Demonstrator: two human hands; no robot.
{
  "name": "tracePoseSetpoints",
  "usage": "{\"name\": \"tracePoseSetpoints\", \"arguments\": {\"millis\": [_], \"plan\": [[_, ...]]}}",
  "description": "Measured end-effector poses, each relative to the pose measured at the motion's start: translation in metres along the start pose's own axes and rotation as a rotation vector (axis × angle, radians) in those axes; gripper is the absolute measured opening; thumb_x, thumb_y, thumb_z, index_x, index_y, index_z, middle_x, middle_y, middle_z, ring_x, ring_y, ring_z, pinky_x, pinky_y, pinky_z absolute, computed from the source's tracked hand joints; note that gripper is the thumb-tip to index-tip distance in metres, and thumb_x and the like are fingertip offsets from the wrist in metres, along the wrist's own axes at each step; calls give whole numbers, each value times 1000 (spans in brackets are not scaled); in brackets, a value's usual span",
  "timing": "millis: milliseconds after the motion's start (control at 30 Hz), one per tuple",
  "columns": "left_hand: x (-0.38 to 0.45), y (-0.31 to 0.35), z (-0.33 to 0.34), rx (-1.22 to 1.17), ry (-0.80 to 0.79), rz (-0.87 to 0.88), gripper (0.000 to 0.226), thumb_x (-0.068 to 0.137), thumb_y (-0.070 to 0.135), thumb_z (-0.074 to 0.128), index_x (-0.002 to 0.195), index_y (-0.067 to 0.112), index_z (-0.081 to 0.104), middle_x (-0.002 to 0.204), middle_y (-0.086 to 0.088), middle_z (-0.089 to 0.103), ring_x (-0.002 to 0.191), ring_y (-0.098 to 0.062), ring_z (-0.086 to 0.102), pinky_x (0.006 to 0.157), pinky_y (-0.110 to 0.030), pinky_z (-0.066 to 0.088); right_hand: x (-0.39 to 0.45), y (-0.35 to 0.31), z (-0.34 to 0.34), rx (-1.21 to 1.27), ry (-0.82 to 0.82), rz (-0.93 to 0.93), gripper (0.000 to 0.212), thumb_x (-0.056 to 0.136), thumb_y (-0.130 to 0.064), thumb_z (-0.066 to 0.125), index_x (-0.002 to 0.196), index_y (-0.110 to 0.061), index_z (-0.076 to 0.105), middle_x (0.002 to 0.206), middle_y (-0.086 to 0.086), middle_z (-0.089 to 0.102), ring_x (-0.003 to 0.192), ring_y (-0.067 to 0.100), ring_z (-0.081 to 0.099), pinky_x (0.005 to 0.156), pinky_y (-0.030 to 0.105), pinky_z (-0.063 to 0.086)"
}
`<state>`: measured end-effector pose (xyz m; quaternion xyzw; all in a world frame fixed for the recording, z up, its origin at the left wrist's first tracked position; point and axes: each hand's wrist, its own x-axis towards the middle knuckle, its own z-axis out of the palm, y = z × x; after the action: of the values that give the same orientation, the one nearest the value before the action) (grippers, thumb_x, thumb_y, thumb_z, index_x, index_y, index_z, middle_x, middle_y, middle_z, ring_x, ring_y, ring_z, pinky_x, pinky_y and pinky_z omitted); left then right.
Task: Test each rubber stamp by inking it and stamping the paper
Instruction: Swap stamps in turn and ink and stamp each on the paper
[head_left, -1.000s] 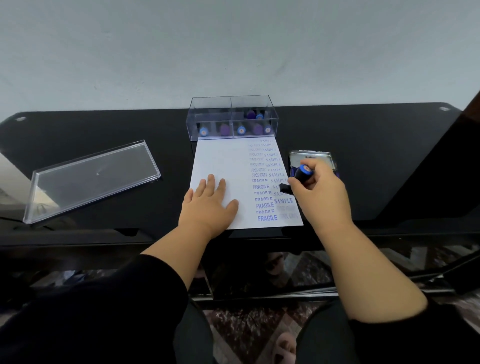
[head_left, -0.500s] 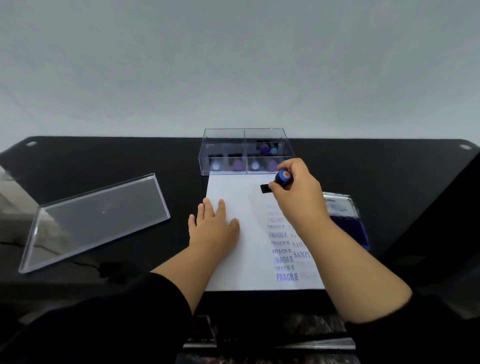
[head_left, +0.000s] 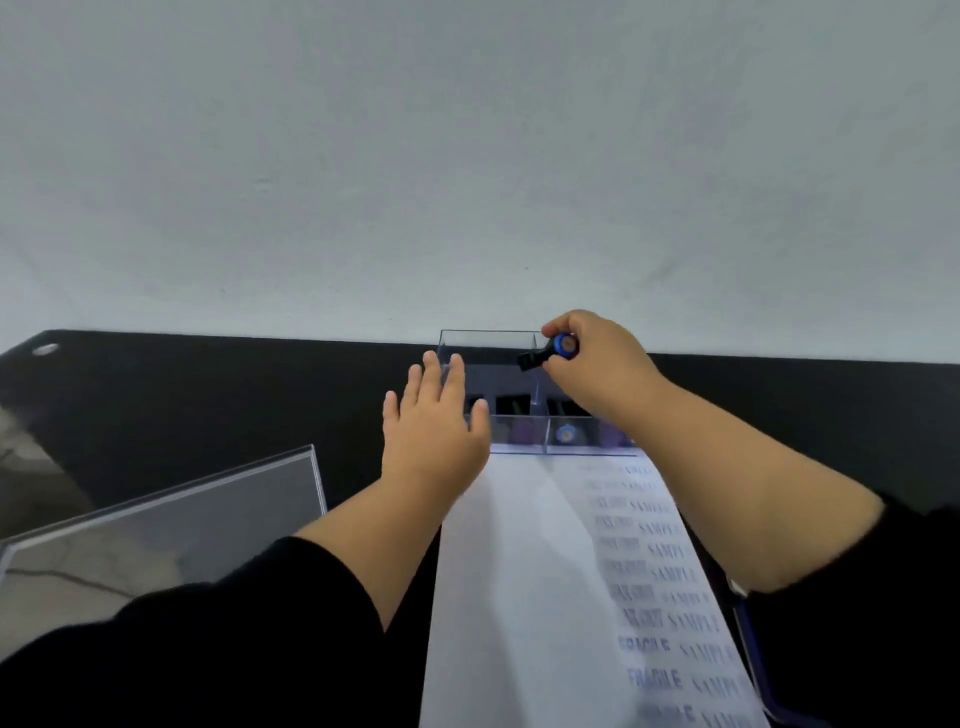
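One stamp (head_left: 551, 353), right hand (head_left: 597, 364) gripping

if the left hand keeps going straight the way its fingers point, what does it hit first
Most likely the clear plastic box: the left hand, open with fingers straight, points away from the person at the box's left compartment, and its fingertips already overlap the left wall in this view. Depth is unclear, so it may pass above the rim.

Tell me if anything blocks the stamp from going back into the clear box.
Nothing visible does. The right hand holds the stamp just above the box, whose top is open; its lid lies off to the left. The left hand is at the box's left end.
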<state>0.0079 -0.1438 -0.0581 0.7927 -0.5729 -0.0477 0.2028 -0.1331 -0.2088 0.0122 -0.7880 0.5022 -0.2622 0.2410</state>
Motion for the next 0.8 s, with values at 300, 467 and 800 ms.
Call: {"name": "tracePoseSetpoints", "arguments": {"millis": [300,467,800], "plan": [[64,-16,-5,191,-238,65,57,101,41,18,153,23,1,160,3,-11,146,-17,-12,116,-46,-7,70,0,25,-275,-92,-78,34,88,-28,61,121,-19,58,121,1,58,108,18,53,82,24,38],[64,-22,4,171,-216,82,57,101,42,20,153,25,3,159,5,-12,146,-15,-12,116,-43,-8,96,3,40,-437,-161,-48,28,85,-32,64,111,-22,63,109,0,62,101,20,56,86,32,47],[63,-23,8,123,-174,76,55,100,40,22,152,28,7,160,9,-5,146,-13,-8,116,-40,-9,121,7,58,-816,-252,-138,37,76,-41,72,107,-25,63,105,-3,62,100,20,54,79,32,32]]}}
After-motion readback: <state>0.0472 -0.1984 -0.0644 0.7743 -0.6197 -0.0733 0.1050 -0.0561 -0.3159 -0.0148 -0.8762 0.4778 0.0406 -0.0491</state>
